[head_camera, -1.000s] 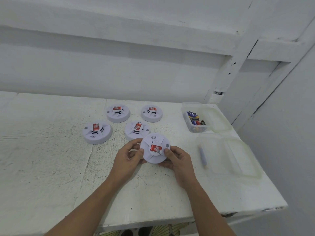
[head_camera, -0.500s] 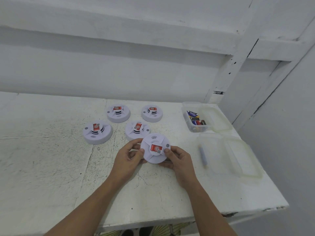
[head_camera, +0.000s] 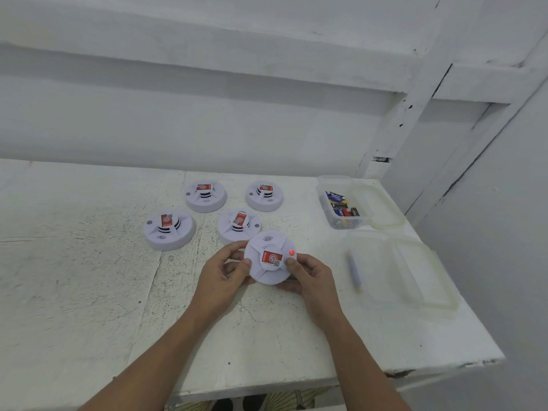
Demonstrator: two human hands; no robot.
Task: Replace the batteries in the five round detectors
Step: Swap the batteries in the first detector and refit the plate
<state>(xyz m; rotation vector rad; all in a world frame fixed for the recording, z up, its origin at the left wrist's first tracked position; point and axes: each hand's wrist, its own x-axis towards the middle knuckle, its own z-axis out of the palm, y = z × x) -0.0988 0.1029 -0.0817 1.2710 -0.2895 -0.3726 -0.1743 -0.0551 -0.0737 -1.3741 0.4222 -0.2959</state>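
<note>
While both forearms reach in from the bottom edge, elbows cut off by the frame, the left hand (head_camera: 225,274) and the right hand (head_camera: 311,277) meet palm to palm over the white table (head_camera: 89,292). Between them is one round detector (head_camera: 268,258), its face tilted up toward the camera and just in front of the nearest resting detector (head_camera: 238,225). Whether its lower edge touches the table, I cannot tell. Its underside is hidden, and so are most of the fingers behind it. Off to the right lies a grey cylinder (head_camera: 354,271), too blurred to name, beside a clear lid (head_camera: 415,277). Now the grip: the left thumb sits on the left rim, with the forefinger hooked over the upper edge. The right thumb presses the face just below a glowing red lamp (head_camera: 292,252), and the remaining fingers curl underneath, so both hands are clamped on it. Beyond sit a near-left detector (head_camera: 169,229), a far-left detector (head_camera: 206,196) and a far-right detector (head_camera: 264,196), all face-up. Batteries (head_camera: 341,206) lie in an open tub (head_camera: 363,215) at the far right
</note>
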